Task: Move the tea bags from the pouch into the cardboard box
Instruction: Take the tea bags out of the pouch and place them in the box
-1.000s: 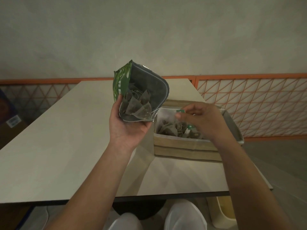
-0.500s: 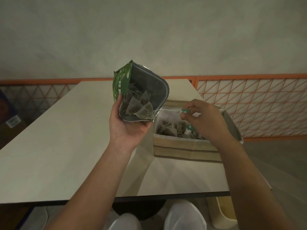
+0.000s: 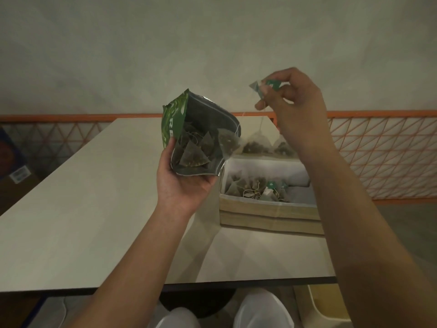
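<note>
While the green pouch point(image 3: 201, 136) sat tilted in the left hand point(image 3: 183, 188), its open mouth faced the camera and showed a heap of pyramid tea bags point(image 3: 196, 152) inside. The left hand gripped the pouch from below, thumb on its left edge and fingers curled under its bottom, holding it above the bench point(image 3: 94, 197) just left of the cardboard box point(image 3: 267, 214).

The right hand point(image 3: 295, 110) was raised above and to the right of the pouch, over the far end of the box. Its fingertips pinched a cluster of green paper tags point(image 3: 267, 87), and thin strings ran down from them to hanging tea bags point(image 3: 257, 144). Two of these dangled just above the far rim of the box, partly behind the right wrist; another sat at the right lip of the pouch, half out of its mouth, touching the foil edge.

The box stood on the bench near its right edge, lined with white paper. More tea bags point(image 3: 255, 189) lay loose in it with strings and green tags tangled among them.

Beyond the bench ran an orange railing point(image 3: 378, 157) with a diagonal lattice, and behind it a plain pale wall point(image 3: 165, 55). At the near edge of the view, below the bench, two white-clad knees point(image 3: 260, 311) showed.
</note>
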Tool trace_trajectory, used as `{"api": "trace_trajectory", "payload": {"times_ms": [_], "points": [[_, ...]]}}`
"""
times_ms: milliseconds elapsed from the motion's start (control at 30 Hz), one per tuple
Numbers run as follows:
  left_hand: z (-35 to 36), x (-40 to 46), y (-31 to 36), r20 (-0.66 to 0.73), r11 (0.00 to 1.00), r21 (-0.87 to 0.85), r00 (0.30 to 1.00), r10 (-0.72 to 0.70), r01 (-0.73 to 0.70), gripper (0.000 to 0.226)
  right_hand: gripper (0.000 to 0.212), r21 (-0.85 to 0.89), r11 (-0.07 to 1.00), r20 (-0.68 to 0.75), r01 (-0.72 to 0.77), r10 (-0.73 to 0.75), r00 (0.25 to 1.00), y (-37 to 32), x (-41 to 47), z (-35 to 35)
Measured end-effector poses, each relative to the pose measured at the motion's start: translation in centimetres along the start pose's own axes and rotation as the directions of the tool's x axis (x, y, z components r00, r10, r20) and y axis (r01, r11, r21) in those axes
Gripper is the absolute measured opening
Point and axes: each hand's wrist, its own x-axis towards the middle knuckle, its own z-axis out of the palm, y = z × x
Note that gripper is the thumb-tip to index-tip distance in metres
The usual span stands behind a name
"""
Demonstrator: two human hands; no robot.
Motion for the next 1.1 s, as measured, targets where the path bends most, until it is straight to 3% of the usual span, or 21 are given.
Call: {"api": "trace_trajectory", "payload": {"times_ms": [200,367,467,533,667,767,900,1000,1100], "points": [[0.0,-0.1,0.1,0.013,1.0,-0.018,1.0,-0.01,0.01,0.057,0.005,0.009,1.0,-0.075,0.017,-0.016,0.997,1.6,0.1,-0.9],[0.2,-0.2,0.0,0.026,1.0,-0.023,1.0,-0.014,0.015,0.056,0.003,0.141,0.978,-0.069,-0.153,0.164,0.984,4.2,-2.0,-1.4],[0.1,-0.1,-0.1,0.014,0.999,-0.033,1.0,-0.011,0.012,0.056,0.005,0.223,0.921,-0.057,-0.318,0.338,0.939,5.5,-2.9,-1.8],[0.1,0.0,-0.1,0.008,0.999,-0.033,1.0,-0.008,0.008,0.056,0.009,0.169,0.887,0.007,-0.43,0.435,0.901,6.6,-3.4,-2.0],[0.1,0.0,-0.1,-0.004,1.0,-0.029,1.0,0.005,-0.005,0.052,0.013,-0.213,0.848,0.171,-0.485,0.521,0.836,9.1,-4.1,-2.1],[0.0,-0.1,-0.2,-0.008,1.0,-0.026,1.0,0.013,-0.014,0.052,0.003,-0.425,0.818,0.247,-0.389,0.518,0.819,10.2,-4.5,-2.2],[-0.1,-0.2,-0.3,0.0,1.0,-0.006,1.0,0.014,-0.014,0.052,0.009,-0.245,0.891,0.093,-0.381,0.413,0.906,9.3,-4.3,-2.8],[-0.1,-0.2,-0.3,0.006,1.0,-0.007,1.0,0.016,-0.016,0.051,0.01,-0.16,0.942,-0.024,-0.294,0.294,0.955,8.5,-3.6,-3.8],[-0.2,-0.1,-0.3,0.01,1.0,0.002,1.0,0.02,-0.02,0.052,0.011,-0.201,0.945,-0.064,-0.258,0.25,0.966,8.8,-3.4,-4.8]]}}
